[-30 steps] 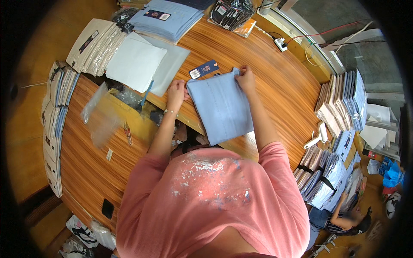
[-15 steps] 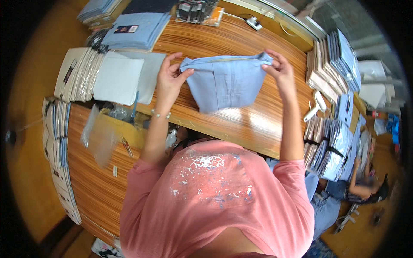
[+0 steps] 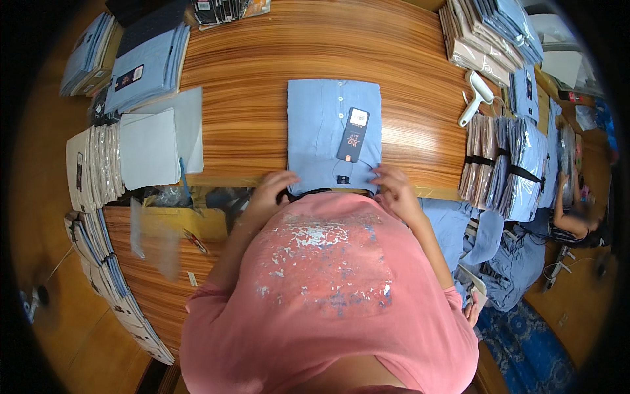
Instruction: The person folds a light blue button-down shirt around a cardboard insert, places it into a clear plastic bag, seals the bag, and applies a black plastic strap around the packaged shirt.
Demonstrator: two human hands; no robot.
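Note:
A neatly folded light blue shirt [image 3: 312, 141] lies flat on the striped wooden table [image 3: 243, 72] in front of me, with its small buttons facing up. On it rests a dark hang tag [image 3: 353, 136] with a white label, its thin string running down towards the collar end. My left hand [image 3: 268, 193] is at the shirt's near left corner, fingers bent loosely and touching or very near the edge. At the near right corner is my right hand [image 3: 398, 190], its fingers apart and slightly blurred. Neither hand visibly grips the shirt.
Left are bagged shirt stacks [image 3: 105, 167], blue shirts [image 3: 147, 72] and white sheets [image 3: 149, 148]. Right are a white lint roller [image 3: 478, 98], strapped bundles [image 3: 502, 164] and loose blue garments [image 3: 512, 262]. Another person's fingers [image 3: 472, 308] show beside my right sleeve; a person [image 3: 577, 217] is farther right.
The shirt, held up by both hands before, now lies flat on the table with its buttoned front and tag showing. Both hands have let go and drawn back towards me.

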